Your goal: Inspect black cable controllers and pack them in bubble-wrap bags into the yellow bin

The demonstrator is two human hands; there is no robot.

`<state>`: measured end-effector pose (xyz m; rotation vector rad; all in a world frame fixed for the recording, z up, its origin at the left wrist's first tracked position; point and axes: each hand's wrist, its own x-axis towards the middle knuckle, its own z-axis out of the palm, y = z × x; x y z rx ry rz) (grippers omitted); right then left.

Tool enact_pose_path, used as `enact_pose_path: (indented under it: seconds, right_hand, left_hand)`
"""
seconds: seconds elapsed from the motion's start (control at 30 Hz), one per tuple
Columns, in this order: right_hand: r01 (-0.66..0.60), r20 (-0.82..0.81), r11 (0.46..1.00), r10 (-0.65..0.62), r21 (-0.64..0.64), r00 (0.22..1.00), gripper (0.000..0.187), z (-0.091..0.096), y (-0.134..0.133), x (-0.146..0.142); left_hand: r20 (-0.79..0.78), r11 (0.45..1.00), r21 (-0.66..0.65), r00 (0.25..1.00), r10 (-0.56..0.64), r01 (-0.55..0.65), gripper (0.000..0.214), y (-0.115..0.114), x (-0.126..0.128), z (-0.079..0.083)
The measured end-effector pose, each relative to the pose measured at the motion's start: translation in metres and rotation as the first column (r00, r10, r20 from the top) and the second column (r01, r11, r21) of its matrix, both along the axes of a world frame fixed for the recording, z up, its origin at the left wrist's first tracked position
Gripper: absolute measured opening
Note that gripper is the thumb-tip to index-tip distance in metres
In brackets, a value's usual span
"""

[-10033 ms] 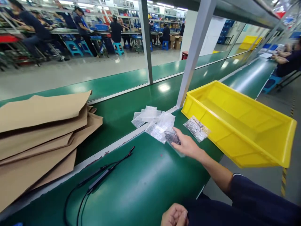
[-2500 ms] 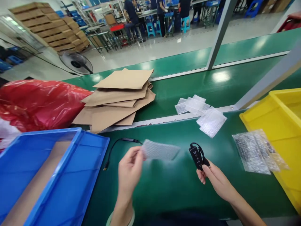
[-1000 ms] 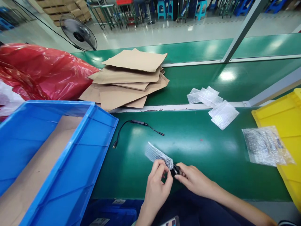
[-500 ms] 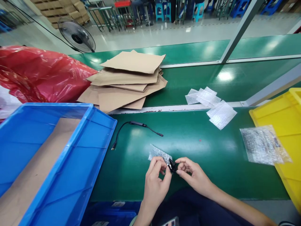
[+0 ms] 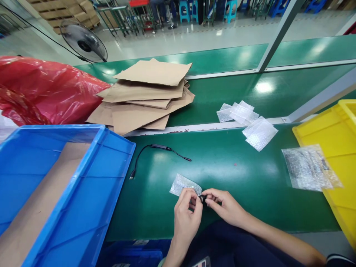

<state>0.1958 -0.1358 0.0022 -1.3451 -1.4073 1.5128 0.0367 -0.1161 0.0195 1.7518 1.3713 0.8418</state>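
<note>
My left hand (image 5: 188, 211) is closed, its thumb and fingertips pinching the mouth of a small clear bubble-wrap bag (image 5: 182, 184). My right hand (image 5: 226, 206) is closed on a small black bundle (image 5: 203, 198), which looks like a folded black cable, at the bag's mouth. Fingers hide most of the bundle, so I cannot tell how much is inside the bag. Farther up and to the left, a black cable (image 5: 160, 147) with a USB plug and a slim inline box lies stretched out on the green table (image 5: 217, 148).
A blue bin (image 5: 111, 178) with cardboard inside stands at left, near a red plastic bag (image 5: 52, 89). Brown cardboard sheets (image 5: 152, 72) are piled behind. Loose bubble-wrap bags (image 5: 261, 133) lie at right. A filled bubble-wrap bag (image 5: 308, 168) rests against a yellow bin (image 5: 328, 129).
My right hand has moved left, closer to my left hand, and less of the black bundle shows. The bubble-wrap bag lies flatter and shows more of its surface.
</note>
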Motion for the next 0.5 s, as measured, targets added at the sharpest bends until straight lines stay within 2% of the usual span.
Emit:
enact_pose_path:
  seconds: [0.13,0.33,0.4,0.5]
  right_hand:
    - [-0.022,-0.001,1.000,0.022,-0.001,1.000,0.018,-0.003,0.001,0.000]
    - [0.025,0.047,0.999,-0.027,0.047,0.999,0.005,-0.005,0.005,-0.005]
    - [0.027,0.060,0.998,-0.031,0.060,0.998,0.006,-0.002,0.007,-0.006]
    - [-0.001,0.001,1.000,0.001,0.010,1.000,0.015,0.000,0.007,-0.004]
  left_hand:
    - [-0.001,0.999,0.042,1.000,-0.029,0.029,0.014,-0.004,0.003,0.001]
    - [0.001,0.988,0.133,0.997,-0.075,0.075,0.015,-0.012,0.006,0.007]
    - [-0.010,0.986,0.144,0.997,-0.079,0.080,0.015,-0.014,0.006,0.008]
    - [-0.024,0.987,0.157,0.999,-0.024,0.027,0.014,-0.013,0.003,0.008]
